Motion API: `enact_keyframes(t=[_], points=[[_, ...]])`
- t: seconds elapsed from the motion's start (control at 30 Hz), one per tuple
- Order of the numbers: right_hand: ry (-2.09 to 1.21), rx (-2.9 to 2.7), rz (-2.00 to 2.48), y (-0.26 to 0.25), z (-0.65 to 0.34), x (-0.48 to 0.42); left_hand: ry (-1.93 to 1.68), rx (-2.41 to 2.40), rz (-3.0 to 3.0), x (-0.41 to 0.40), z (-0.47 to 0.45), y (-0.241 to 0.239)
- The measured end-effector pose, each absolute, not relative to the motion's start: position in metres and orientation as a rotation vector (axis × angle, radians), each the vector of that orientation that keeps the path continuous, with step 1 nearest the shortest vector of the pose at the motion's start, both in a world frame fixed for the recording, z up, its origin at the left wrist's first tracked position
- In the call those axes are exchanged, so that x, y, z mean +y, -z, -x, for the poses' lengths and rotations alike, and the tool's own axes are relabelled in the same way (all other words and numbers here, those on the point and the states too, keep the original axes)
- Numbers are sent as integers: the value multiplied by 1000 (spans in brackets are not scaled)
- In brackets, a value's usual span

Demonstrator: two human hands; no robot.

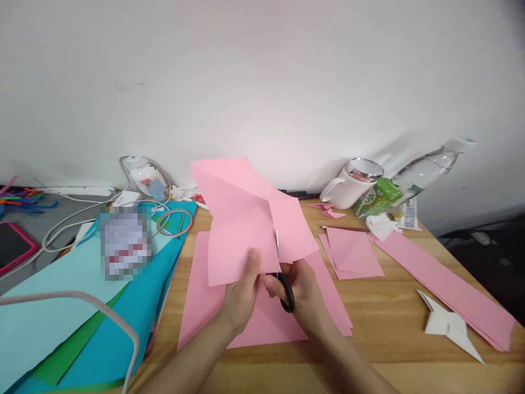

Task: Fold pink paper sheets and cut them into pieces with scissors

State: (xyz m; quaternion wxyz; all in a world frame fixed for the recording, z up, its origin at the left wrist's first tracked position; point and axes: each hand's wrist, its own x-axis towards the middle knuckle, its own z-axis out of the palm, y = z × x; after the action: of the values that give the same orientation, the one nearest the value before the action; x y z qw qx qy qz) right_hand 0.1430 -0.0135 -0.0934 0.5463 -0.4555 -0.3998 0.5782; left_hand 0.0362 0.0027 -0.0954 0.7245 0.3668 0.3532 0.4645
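Note:
My left hand (243, 293) grips the lower edge of a pink paper sheet (241, 230), thumb on top, holding it up off the table. In my right hand (304, 290) is a pair of scissors (287, 293) with black handles. Its blade lies in a slit that runs up from the sheet's near edge, and the paper to the right of the slit stands apart from the left part. Beneath both hands lies a stack of larger pink sheets (197, 312). Part of the scissors is hidden behind the paper and my fingers.
Right of the stack lie pink squares (355, 254), long pink strips (447, 290) and a folded white paper star (449, 324). Behind them stand a white mug (348, 186), a green carton (377, 198) and a tilted clear bottle (426, 169). Blue and green sheets (159, 273) and cables cover the left.

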Motion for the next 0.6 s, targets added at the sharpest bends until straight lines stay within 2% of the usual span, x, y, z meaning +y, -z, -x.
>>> enact_keyframes(t=[0.6], points=[[-1405,-926,1061,99,-143,-14,-993,826,-862,2,-36,99]])
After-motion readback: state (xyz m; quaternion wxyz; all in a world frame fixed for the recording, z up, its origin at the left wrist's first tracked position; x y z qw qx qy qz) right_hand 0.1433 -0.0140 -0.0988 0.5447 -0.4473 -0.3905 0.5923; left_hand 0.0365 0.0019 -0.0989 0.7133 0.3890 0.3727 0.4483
